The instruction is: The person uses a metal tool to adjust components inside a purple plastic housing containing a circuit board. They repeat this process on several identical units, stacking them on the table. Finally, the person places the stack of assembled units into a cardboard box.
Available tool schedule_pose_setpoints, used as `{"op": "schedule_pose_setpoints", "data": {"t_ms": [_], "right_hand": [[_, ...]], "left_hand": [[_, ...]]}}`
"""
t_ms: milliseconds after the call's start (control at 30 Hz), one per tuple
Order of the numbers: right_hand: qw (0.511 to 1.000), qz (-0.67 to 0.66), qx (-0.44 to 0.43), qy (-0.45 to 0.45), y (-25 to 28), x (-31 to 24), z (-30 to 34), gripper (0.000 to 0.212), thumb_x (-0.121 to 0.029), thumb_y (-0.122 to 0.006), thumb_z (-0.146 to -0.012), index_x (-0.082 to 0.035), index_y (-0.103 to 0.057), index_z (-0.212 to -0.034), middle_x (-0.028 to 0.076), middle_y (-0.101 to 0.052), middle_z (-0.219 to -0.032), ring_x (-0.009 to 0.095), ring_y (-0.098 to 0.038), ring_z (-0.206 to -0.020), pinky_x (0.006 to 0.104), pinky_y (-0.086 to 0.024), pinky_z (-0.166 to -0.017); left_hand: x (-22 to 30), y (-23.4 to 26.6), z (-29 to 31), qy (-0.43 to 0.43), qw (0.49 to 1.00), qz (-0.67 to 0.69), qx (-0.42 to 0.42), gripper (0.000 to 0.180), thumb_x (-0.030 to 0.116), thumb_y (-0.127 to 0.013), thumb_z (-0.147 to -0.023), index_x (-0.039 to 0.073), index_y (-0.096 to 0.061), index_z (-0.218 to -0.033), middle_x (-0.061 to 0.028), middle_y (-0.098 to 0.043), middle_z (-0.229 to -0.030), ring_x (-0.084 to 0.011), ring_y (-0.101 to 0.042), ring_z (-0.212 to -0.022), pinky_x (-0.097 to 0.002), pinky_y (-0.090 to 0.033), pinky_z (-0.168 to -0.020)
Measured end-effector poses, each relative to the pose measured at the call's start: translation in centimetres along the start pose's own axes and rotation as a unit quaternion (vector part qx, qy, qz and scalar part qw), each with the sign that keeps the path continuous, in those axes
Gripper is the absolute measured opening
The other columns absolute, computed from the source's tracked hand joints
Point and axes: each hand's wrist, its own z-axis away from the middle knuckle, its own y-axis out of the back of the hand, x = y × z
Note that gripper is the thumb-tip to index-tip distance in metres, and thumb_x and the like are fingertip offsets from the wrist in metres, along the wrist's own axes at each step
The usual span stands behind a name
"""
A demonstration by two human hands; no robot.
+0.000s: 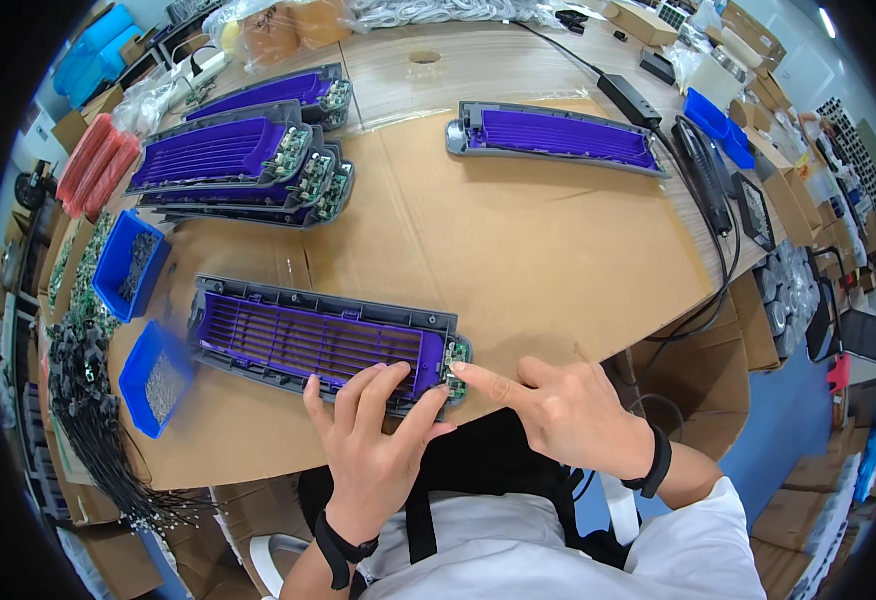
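A long grey plastic housing with a purple slatted grille [318, 335] lies on the near part of the cardboard-covered table. At its right end sits a small green circuit board [458, 355]. My left hand [368, 440] rests on the housing's near edge with its fingers spread, the fingertips on the frame close to the board. Over the board, my right hand [558, 405] has its index finger stretched out, the tip touching the board. The other fingers of that hand are curled, and nothing shows in them.
Similar purple-and-grey housings [213, 155] are stacked at the far left; another housing [563, 138] lies far right. Two blue bins [123, 265] of small parts stand left, beside black cables [83, 400]. A black electric screwdriver [703, 170] and its cord lie at the right edge.
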Motion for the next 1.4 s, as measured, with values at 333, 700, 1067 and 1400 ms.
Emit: {"op": "schedule_pose_setpoints", "data": {"t_ms": [333, 700, 1067, 1400], "right_hand": [[1.0, -0.024, -0.009, -0.004, -0.2, 0.5, 0.3, 0.079, -0.002, -0.066, -0.07, -0.023, -0.049, -0.145, 0.007, -0.051, -0.065, 0.024, -0.054, -0.044, 0.0382, -0.043, -0.039], [0.999, -0.018, 0.023, 0.018, -0.8, 0.7, 0.2, 0.065, -0.009, -0.062, -0.078, -0.015, -0.05, -0.142, 0.006, -0.052, -0.066, 0.019, -0.055, -0.044, 0.0336, -0.042, -0.037], [0.999, 0.047, -0.005, 0.021, -0.6, 0.0, 0.1, 0.06, -0.013, -0.059, -0.083, -0.023, -0.052, -0.142, 0.002, -0.047, -0.064, 0.016, -0.053, -0.042, 0.0311, -0.04, -0.036], [0.997, -0.017, -0.013, 0.074, 0.0, 1.8, -0.7, 0.056, -0.003, -0.063, -0.079, -0.012, -0.057, -0.135, 0.015, -0.067, -0.078, 0.031, -0.064, -0.055, 0.0366, -0.05, -0.05]], "left_hand": [[-0.2, -0.2, 0.1, -0.01, 0.999, -0.028, -0.021, 0.027, 0.041, -0.072, -0.078, 0.025, -0.073, -0.1, -0.0037, -0.06, -0.119, -0.0243, -0.055, -0.109, -0.0529, -0.026, -0.102], [-0.2, -0.1, -0.3, -0.029, 0.999, -0.033, -0.023, 0.03, 0.038, -0.064, -0.087, 0.015, -0.073, -0.104, -0.0082, -0.061, -0.117, -0.0291, -0.055, -0.111, -0.0491, -0.03, -0.103], [-0.3, -0.2, 0.1, -0.046, 0.997, -0.044, -0.036, 0.029, 0.034, -0.071, -0.08, 0.019, -0.072, -0.105, -0.007, -0.061, -0.119, -0.0265, -0.054, -0.11, -0.0508, -0.03, -0.096], [-0.7, -0.7, 0.0, -0.087, 0.995, -0.05, 0.018, 0.029, 0.029, -0.073, -0.082, 0.02, -0.069, -0.109, -0.0073, -0.06, -0.117, -0.0276, -0.054, -0.11, -0.0537, -0.031, -0.096]]}}
